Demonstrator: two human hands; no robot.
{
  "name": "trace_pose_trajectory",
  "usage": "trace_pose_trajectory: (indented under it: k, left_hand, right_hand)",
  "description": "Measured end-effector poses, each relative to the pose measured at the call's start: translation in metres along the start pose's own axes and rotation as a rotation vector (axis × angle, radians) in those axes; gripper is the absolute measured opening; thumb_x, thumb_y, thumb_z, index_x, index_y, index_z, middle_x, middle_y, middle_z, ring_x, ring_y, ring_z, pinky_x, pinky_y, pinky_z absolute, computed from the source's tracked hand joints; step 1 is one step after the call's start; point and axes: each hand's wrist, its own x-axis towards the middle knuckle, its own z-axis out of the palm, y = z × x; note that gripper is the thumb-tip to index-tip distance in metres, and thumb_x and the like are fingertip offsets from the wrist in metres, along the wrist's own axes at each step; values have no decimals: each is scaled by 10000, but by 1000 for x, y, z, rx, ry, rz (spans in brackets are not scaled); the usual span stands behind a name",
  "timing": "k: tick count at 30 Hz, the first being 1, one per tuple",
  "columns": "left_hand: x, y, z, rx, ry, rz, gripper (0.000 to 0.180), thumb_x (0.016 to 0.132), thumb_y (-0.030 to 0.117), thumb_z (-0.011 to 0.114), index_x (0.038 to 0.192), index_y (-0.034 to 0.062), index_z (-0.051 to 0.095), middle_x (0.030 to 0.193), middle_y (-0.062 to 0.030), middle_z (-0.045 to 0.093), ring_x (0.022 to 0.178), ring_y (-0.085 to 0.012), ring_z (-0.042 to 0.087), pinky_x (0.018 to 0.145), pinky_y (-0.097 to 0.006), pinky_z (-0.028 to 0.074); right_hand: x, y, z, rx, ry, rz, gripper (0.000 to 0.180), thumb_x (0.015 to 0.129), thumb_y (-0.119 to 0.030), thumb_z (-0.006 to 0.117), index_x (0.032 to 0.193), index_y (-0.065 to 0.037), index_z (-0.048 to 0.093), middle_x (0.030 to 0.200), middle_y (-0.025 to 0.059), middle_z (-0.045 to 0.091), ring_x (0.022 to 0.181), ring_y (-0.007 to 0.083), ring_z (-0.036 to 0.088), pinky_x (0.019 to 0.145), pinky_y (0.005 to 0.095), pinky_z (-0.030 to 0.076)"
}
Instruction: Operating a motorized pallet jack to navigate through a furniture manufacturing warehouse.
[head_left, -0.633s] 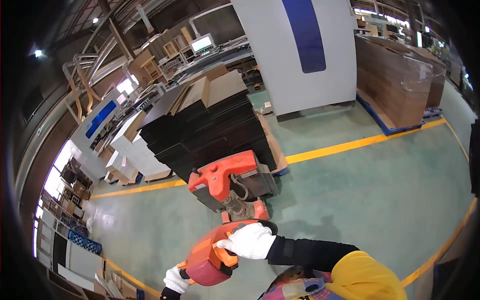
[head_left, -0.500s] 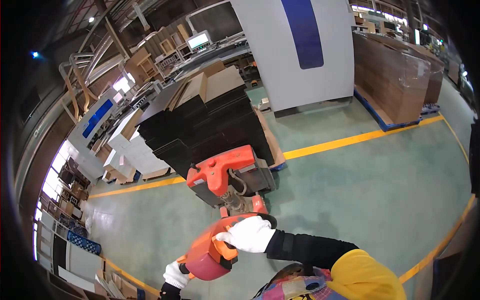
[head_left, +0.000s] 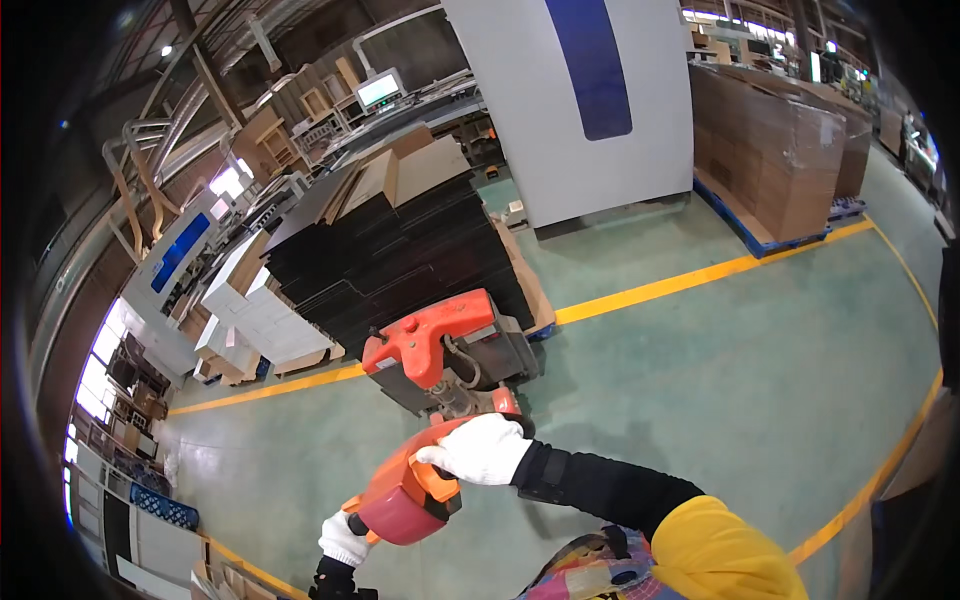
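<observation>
An electric pallet truck with a red cover [head_left: 428, 330] stands in front of me, its orange-red control handle [head_left: 400, 490] tilted back toward me. My left hand [head_left: 344, 540], in a white glove, is closed round the handle's left grip. My right hand [head_left: 482, 450], gloved too, is closed on the right grip with its thumb over the orange part. Behind the truck's body rises a tall stack of black-edged panels [head_left: 390, 250], with brown boards on top. The truck's forks are hidden by the body and the stack.
Stacks of white panels [head_left: 262, 320] stand left of the black stack. A large white machine cabinet [head_left: 580, 130] with a dark blue stripe is beyond. Wrapped cartons [head_left: 770, 160] rest on a blue pallet [head_left: 745, 225] at far right. Yellow lines [head_left: 660, 287] mark the green floor.
The whole scene, truck, stack and cabinet alike, has shifted slightly left in the view. Both hands keep their hold on the handle, which sits a little further left and higher.
</observation>
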Motion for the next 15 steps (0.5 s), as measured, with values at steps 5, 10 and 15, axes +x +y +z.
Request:
trace_pose_trajectory:
  k: [5,10,15]
  left_hand:
    - [0,10,2,-120,5,-62,628,716,143,851,1271,-1,593,1169,-97,707,1058,-143,677,934,-301,534]
    - [-3,9,5,-211,38,-100,641,705,137,863,1266,-11,590,1154,-102,710,1044,-142,677,928,-309,538]
    - [0,33,20,-32,110,-137,660,677,199,893,1244,8,616,1102,-89,730,998,-147,695,906,-299,545]
  right_hand:
    - [-2,-2,0,20,-7,36,742,1011,-615,310,678,-69,686,591,95,620,533,286,609,519,443,472]
    - [0,4,-3,31,-20,-2,740,1012,-608,318,653,-65,670,570,102,605,503,298,587,511,444,461]
    - [6,27,-9,20,-15,-50,746,1014,-604,311,654,-58,670,580,112,618,552,311,612,567,442,479]
